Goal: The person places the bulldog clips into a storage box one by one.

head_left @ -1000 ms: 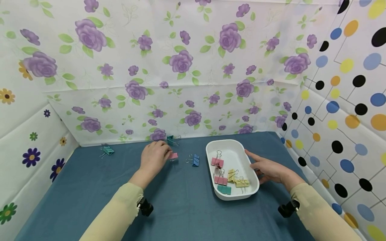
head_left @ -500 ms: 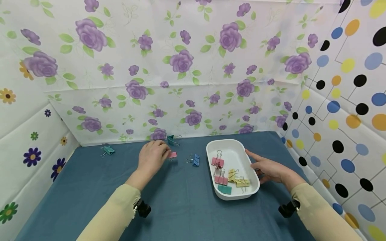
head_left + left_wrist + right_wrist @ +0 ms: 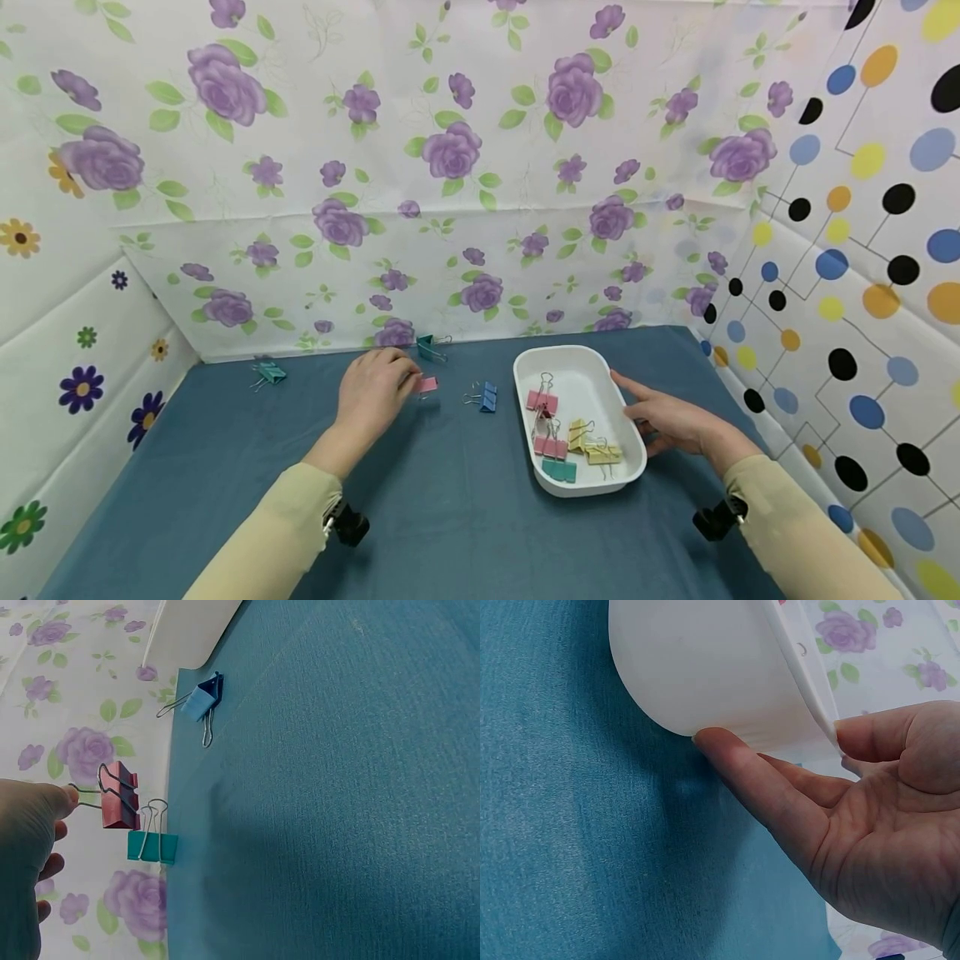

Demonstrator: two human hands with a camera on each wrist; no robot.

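Thumb and fingertip of my left hand (image 3: 375,390) pinch a wire handle of a pink binder clip (image 3: 118,796). In the left wrist view the clip's body sticks out past the fingertips, overlapping a teal binder clip (image 3: 152,847) by the back wall. A blue binder clip (image 3: 487,397) lies on the cloth between that hand and a white tray (image 3: 528,362). My right hand (image 3: 671,421) holds the tray by its right side, thumb at the rim and a fingertip at the lower edge (image 3: 720,746). Inside the tray lie pink clips (image 3: 551,448), yellow clips (image 3: 602,454) and a teal clip (image 3: 558,472).
Another teal clip (image 3: 269,372) lies at the far left of the blue cloth (image 3: 450,525), near the back edge. A flowered sheet (image 3: 450,250) hangs behind, and a dotted sheet (image 3: 840,333) borders the right side.
My left hand has shifted slightly left with the pink binder clip, drawing away from the blue one. My right hand and the tray stay in place.
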